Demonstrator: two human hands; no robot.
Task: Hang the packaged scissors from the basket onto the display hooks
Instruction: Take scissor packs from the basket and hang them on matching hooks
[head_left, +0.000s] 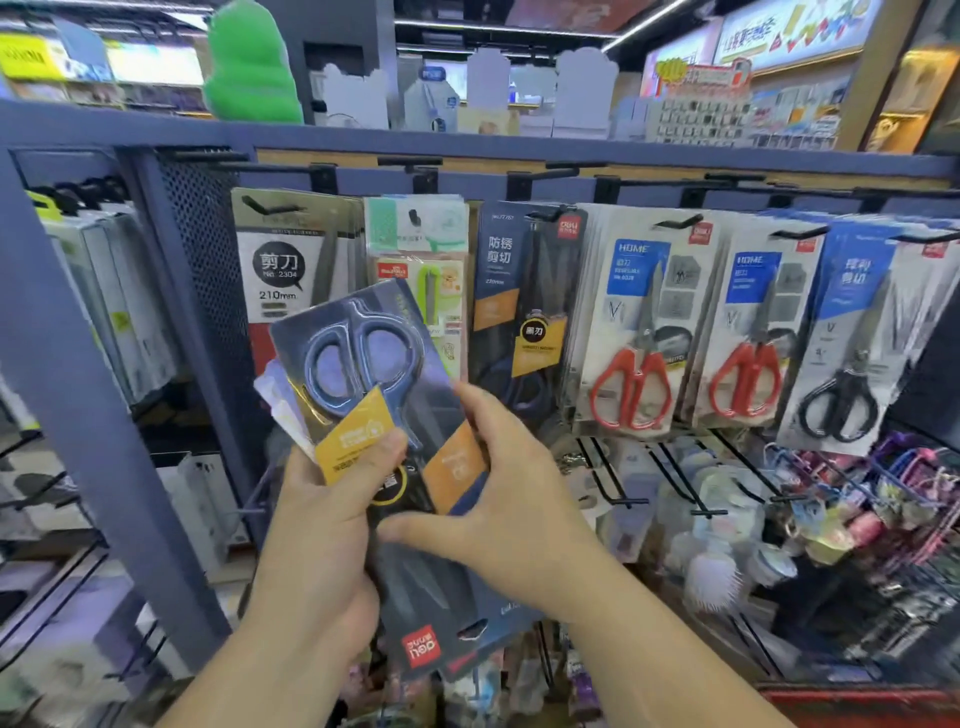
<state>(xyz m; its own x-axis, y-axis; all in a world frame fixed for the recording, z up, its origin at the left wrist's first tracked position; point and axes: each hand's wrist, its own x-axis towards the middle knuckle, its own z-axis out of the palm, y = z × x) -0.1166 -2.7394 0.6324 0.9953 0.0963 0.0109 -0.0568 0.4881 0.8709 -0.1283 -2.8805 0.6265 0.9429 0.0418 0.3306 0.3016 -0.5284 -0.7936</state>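
A dark blue scissors package (363, 364) with grey-blue handles is held upside down in front of the rack, its hang hole and red logo at the bottom. A second package edge shows behind it at the left. My left hand (322, 530) grips the stack from the left with the thumb across the yellow label. My right hand (498, 499) pinches the front package at its right edge. Matching dark blue packages (519, 291) hang on a display hook (545, 213) just behind and to the right. The basket is out of view.
The blue rack carries other hooks of scissors: a grey pack marked 210mm (291, 260), red-handled scissors (634, 332), black-handled scissors (841, 353). Lower hooks (623, 499) stick out toward me with keychains (857, 499). A perforated panel (202, 260) stands at the left.
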